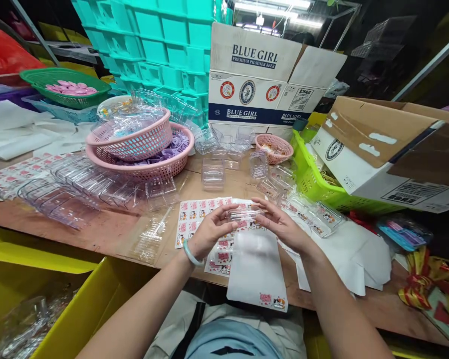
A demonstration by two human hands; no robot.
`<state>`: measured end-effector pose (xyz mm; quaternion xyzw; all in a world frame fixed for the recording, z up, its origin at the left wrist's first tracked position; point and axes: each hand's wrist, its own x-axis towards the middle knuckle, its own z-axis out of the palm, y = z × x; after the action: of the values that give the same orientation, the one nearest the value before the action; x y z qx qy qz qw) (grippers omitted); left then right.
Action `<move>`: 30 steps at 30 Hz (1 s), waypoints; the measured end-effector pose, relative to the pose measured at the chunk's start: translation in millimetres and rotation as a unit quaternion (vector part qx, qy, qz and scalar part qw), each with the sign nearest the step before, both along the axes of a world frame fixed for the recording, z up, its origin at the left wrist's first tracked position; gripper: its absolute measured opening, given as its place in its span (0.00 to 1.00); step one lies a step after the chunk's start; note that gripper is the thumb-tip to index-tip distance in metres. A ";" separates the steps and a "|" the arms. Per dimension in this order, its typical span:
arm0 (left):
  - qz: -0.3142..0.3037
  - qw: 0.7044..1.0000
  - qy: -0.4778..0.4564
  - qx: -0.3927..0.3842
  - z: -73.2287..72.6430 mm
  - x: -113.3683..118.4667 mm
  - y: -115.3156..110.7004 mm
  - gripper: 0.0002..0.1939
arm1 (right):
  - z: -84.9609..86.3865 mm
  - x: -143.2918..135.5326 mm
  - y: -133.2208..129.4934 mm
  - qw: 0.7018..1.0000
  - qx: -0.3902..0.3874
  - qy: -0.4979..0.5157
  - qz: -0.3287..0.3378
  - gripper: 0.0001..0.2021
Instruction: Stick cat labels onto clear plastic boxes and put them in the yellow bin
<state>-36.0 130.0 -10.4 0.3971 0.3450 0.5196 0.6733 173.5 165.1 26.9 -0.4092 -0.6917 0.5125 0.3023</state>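
Clear case btwn both hands (245,223)

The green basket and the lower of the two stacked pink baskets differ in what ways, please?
The green basket holds pink pieces, while the lower pink basket holds purple pieces. The lower pink basket also bears an upper pink basket; the green basket has none stacked on it. Both have rounded rims.
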 end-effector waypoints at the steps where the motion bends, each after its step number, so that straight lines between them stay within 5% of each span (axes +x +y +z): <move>1: 0.014 1.000 0.015 0.011 -1.1 -0.4 4.5 0.28 | 6.5 6.3 8.4 0.998 0.043 -0.047 0.016 0.23; 2: 0.043 0.998 0.049 0.024 -3.3 0.3 7.9 0.29 | 11.7 12.9 19.1 0.991 0.097 -0.093 0.003 0.22; 4: 0.113 0.976 0.170 0.070 -11.1 5.8 9.7 0.30 | 16.1 26.6 47.2 0.952 0.219 -0.175 -0.125 0.22; 7: 0.110 0.908 0.375 0.155 -28.6 22.8 3.3 0.36 | 7.0 46.5 95.7 0.835 0.320 -0.277 -0.352 0.25; 10: 0.030 0.857 0.488 0.161 -43.5 40.7 -0.2 0.45 | -10.7 59.7 130.0 0.787 0.317 -0.373 -0.376 0.25; 12: 0.006 0.843 0.514 0.157 -46.7 46.7 3.2 0.40 | -18.3 62.4 135.7 0.781 0.309 -0.401 -0.365 0.23; 15: -0.013 0.865 0.472 0.172 -38.3 42.1 12.0 0.21 | -18.2 57.5 115.5 0.795 0.334 -0.365 -0.352 0.24; 17: -0.031 0.911 0.377 0.163 -26.4 30.7 17.6 0.14 | -14.2 49.2 87.8 0.851 0.323 -0.294 -0.292 0.30; 19: -0.027 0.957 0.260 0.130 -14.2 15.9 22.8 0.11 | -12.3 39.0 58.1 0.941 0.212 -0.204 -0.169 0.39; 21: 0.006 0.985 0.156 0.076 -6.4 1.4 27.2 0.15 | -14.6 29.4 35.7 0.994 0.021 -0.102 -0.037 0.40; 24: 0.079 0.996 0.037 -0.016 -6.8 -12.7 26.5 0.23 | -22.2 19.3 25.8 0.985 -0.163 0.050 0.000 0.31; 27: 0.158 0.981 -0.066 -0.093 -14.0 -12.6 9.9 0.24 | -25.1 11.2 35.3 0.964 -0.181 0.172 -0.093 0.27; 30: 0.107 0.963 -0.179 -0.173 -17.9 1.3 -18.3 0.23 | -22.9 0.4 44.8 0.942 -0.169 0.251 -0.146 0.26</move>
<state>-34.7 111.7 -28.3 0.1358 0.3442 0.5836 0.7229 173.8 209.9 4.0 -0.4092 -0.4288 0.6583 0.4640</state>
